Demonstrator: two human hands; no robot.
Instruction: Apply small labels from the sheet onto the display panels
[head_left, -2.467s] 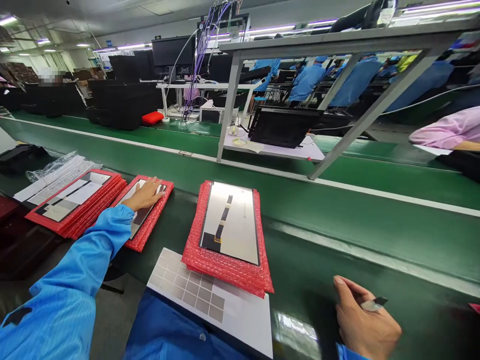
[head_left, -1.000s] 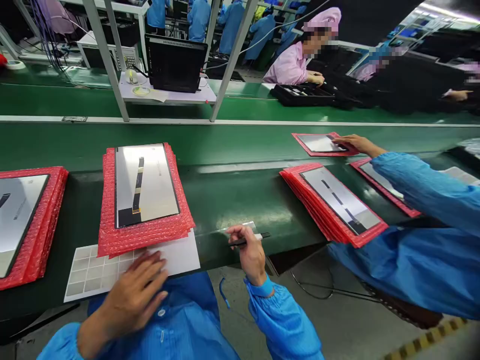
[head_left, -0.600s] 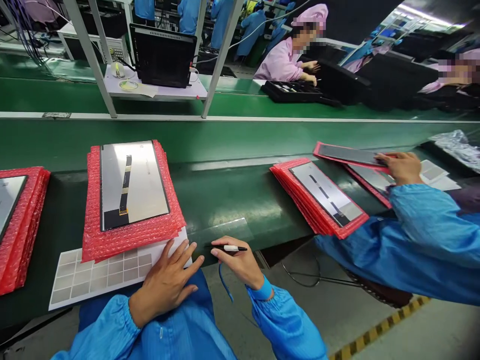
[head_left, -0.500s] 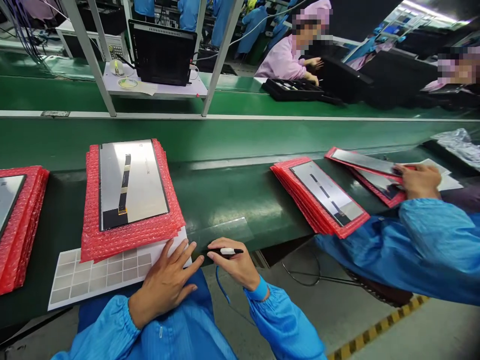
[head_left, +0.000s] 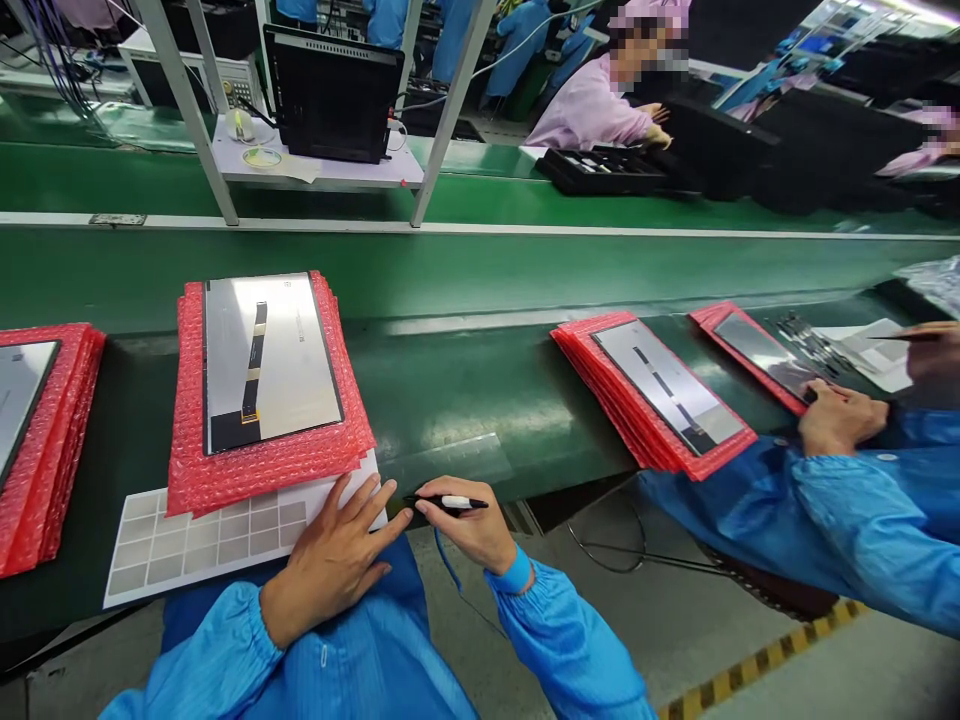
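1. Head view: the right hand (head_left: 469,530) pinches a black-and-white marker pen (head_left: 450,502) narrowly between its fingers (head_left: 435,512). The pen lies level across the view, its dark tip pointing left.
2. The left hand (head_left: 330,560) lies open, fingers (head_left: 360,510) spread on a white sheet with grey squares (head_left: 202,550), below red bubble wrap (head_left: 270,480).
3. Behind stretches a green bench (head_left: 480,270); workers in smocks (head_left: 592,115) sit beyond.

left belt edge: red bubble-wrap stack (head_left: 75,420) cut off by the picture's edge, its panel only partly shown. white grid-printed sheet (head_left: 187,550): upper part hidden under a second bubble-wrap stack (head_left: 262,482). right belt end: co-worker's hand (head_left: 934,352) cut off by the edge; dark metal pieces (head_left: 808,342) too small to tell.
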